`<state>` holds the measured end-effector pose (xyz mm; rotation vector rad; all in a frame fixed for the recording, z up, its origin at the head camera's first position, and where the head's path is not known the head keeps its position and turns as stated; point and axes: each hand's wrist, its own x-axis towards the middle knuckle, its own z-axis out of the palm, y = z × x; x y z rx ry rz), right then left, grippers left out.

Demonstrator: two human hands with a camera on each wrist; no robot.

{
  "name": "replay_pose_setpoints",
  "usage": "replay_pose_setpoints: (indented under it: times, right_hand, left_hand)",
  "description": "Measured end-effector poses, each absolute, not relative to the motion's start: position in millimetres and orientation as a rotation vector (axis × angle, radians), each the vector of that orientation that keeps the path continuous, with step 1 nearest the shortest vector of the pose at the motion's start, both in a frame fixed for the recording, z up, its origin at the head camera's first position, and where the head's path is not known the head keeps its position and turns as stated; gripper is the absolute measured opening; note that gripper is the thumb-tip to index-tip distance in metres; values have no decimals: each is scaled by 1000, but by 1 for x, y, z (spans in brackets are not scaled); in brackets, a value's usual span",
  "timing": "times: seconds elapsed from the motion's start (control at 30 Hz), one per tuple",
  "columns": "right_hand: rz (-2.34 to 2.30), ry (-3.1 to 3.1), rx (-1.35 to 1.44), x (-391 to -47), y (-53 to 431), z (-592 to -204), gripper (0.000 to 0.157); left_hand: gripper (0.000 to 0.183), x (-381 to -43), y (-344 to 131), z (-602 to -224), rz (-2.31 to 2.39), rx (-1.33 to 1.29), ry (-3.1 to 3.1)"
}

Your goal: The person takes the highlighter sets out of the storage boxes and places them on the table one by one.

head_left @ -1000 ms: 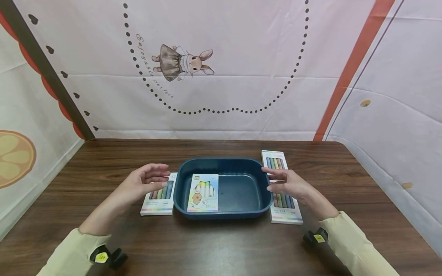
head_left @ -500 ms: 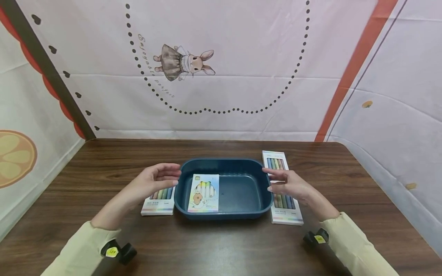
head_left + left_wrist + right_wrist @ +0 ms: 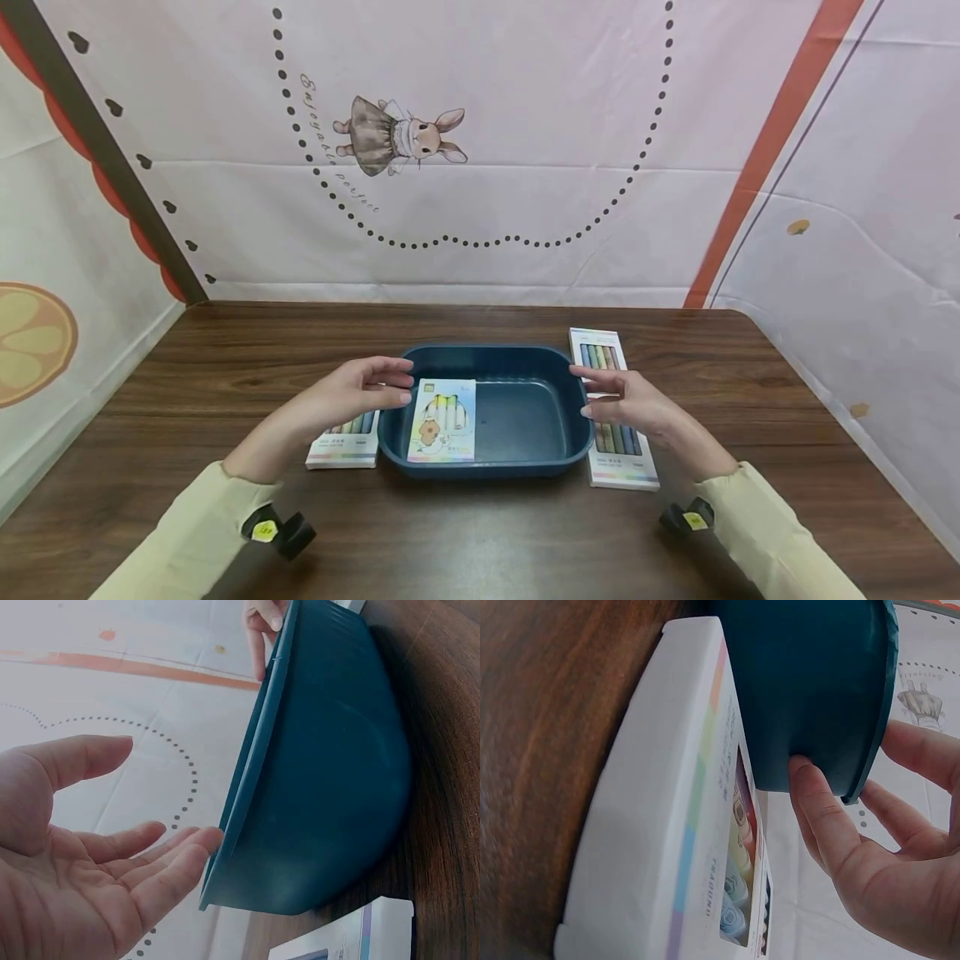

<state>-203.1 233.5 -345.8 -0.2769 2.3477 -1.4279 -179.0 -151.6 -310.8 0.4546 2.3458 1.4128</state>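
A dark blue plastic basin (image 3: 517,467) stands on the table. Inside its left half lies a white cartoon-printed box (image 3: 442,425), whose window shows yellow-tipped pens. My left hand (image 3: 360,387) hangs above the basin's left rim, thumb and fingers spread and nothing between them; the left wrist view has its fingertips (image 3: 210,838) right at the rim. With my right hand (image 3: 622,396) I hold the basin's right rim. In the right wrist view some fingers (image 3: 814,784) lie against the outer wall, while other digits reach over the edge.
Partly under my left forearm, a white windowed box (image 3: 341,454) of coloured sticks lies on the brown table (image 3: 480,542). Right of the basin, two similar boxes lie end to end, the far box (image 3: 596,337) and the near box (image 3: 622,475). A printed cloth (image 3: 525,208) hangs behind.
My left hand has moved right, from over the left box to above the basin's left rim. The right hand stays at the right rim, and the basin and boxes keep their places.
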Motion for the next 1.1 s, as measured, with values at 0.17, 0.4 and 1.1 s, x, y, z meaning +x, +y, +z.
replay_pose_setpoints:
  times: [0.17,0.4,1.1]
  right_hand:
    - [-1426,2344,-275,-204,234,-345,62]
    - [-1419,2348,-286,-204,233,-344,62]
    - [-1434,2328,-301,-204,237,-347,62]
  left_hand:
    - [56,-184,-141,-309,1317,430,2401]
    - [54,-189,-125,-304,1179,465,2425]
    - [54,-188,-95,-309,786,503,2598]
